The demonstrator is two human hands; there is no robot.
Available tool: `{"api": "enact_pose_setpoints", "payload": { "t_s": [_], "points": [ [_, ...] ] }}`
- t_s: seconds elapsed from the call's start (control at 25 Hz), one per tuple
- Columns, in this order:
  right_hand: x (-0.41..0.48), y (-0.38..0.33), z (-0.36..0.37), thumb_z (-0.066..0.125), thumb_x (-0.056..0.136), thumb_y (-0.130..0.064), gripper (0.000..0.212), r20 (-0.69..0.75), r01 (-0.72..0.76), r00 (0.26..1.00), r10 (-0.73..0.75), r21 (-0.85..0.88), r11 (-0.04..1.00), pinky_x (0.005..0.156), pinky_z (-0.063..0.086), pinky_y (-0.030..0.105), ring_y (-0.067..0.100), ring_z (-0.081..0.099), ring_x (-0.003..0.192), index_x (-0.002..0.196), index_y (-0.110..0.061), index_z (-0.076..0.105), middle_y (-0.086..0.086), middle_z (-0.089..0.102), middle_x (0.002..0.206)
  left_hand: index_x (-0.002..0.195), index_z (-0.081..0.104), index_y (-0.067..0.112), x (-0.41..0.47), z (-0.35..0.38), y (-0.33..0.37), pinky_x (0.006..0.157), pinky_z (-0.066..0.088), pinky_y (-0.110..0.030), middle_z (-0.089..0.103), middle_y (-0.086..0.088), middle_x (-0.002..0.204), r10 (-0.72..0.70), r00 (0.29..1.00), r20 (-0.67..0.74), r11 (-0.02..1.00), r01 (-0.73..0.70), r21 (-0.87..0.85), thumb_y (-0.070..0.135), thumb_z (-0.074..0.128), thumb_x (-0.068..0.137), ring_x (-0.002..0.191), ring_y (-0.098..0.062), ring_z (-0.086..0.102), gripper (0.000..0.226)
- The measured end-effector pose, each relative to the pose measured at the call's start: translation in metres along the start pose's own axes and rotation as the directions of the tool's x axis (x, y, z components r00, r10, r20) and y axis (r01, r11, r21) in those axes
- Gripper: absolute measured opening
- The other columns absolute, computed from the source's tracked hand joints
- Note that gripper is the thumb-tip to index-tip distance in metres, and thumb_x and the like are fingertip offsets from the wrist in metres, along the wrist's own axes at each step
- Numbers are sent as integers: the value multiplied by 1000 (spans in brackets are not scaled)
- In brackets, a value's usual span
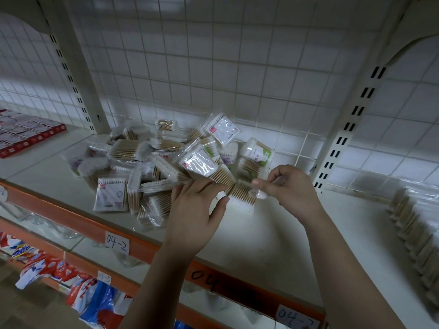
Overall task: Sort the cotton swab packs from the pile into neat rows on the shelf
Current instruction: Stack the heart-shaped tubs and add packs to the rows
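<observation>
Cotton swab pack (240, 194) sits at the pile's (152, 162) right edge on the shelf (273, 236). Left hand (195, 210) lies with extended fingers against the pack's left end. Right hand (291, 187) pinches its plastic corner. Sorted row (414, 233) stands far right.

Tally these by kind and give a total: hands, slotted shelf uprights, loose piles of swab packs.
Hands: 2 (left hand, right hand)
Slotted uprights: 2 (left upright, right upright)
Pile of swab packs: 1
Total: 5
</observation>
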State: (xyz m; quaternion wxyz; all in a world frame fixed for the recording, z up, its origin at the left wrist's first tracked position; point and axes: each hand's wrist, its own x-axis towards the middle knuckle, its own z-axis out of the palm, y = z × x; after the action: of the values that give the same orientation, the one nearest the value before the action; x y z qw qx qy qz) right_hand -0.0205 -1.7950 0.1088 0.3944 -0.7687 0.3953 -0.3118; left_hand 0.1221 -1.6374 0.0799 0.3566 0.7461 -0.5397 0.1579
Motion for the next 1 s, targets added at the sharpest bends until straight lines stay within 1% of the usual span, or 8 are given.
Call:
{"api": "enact_pose_setpoints", "payload": {
  "t_s": [0.12,0.24,0.36,0.56,0.64,0.72,0.84,1.0],
  "points": [
    [-4,1,-2,85,64,-29,30,10,86,996,-86,-84,993,57,35,13,1,51,65,67,-15,59,-8,55,76,102,67,29,-1,-2,1,83,32,-31,62,13,102,1,1000,-12,1000,-1,-8,39,48,86,95,-13,58,27],
    [-5,2,-7,81,65,-12,20,89,191,980,-180,-141,971,69,36,7,7,55,88,75,-19,64,-7,56,92,101,67,29,-2,-5,-1,82,30,-28,62,12,102,-1,999,-39,1000,1,-6,38,49,85,94,-12,58,26],
    [-9,-1,-11,72,67,-3,41,120,217,973,-199,-154,964,76,37,9,-2,52,92,97,-31,66,-8,50,107,100,68,26,3,-10,-8,81,35,-32,64,8,102,-3,998,-70,1000,5,23,38,48,85,95,-16,59,28],
    [-17,-4,-16,64,72,-3,53,143,198,973,-181,-110,974,58,41,21,6,51,62,109,-40,56,-14,58,97,99,69,21,37,-18,-30,81,41,-38,67,1,98,-1,997,-81,991,12,134,30,53,83,94,-24,60,24],
    [-18,-2,-17,64,74,-3,53,176,187,969,-171,-79,979,63,41,22,8,52,69,112,-39,53,-11,62,94,100,70,18,52,-19,-41,84,43,-40,68,-2,98,-3,997,-82,983,18,185,23,62,82,94,-27,61,20],
    [-17,1,-17,64,77,-4,51,191,154,972,-138,-71,986,69,43,22,9,56,87,115,-36,53,-6,64,102,103,70,17,65,-19,-50,85,42,-42,68,-5,99,-35,998,-59,973,47,226,20,65,82,96,-30,61,21],
    [-13,10,-18,65,80,-6,41,185,133,976,-113,-99,986,76,40,13,6,56,107,114,-29,59,-10,62,109,109,68,17,78,-13,-60,83,40,-40,66,-7,104,-92,996,-3,955,89,283,21,63,83,98,-31,60,27],
    [-14,15,-21,72,80,-16,30,136,180,977,-163,-130,975,70,38,8,-5,55,87,102,-33,64,-18,63,94,116,63,18,85,-5,-65,83,41,-39,62,-8,111,-153,987,47,953,135,270,24,60,85,99,-31,59,31]
  ]
}}
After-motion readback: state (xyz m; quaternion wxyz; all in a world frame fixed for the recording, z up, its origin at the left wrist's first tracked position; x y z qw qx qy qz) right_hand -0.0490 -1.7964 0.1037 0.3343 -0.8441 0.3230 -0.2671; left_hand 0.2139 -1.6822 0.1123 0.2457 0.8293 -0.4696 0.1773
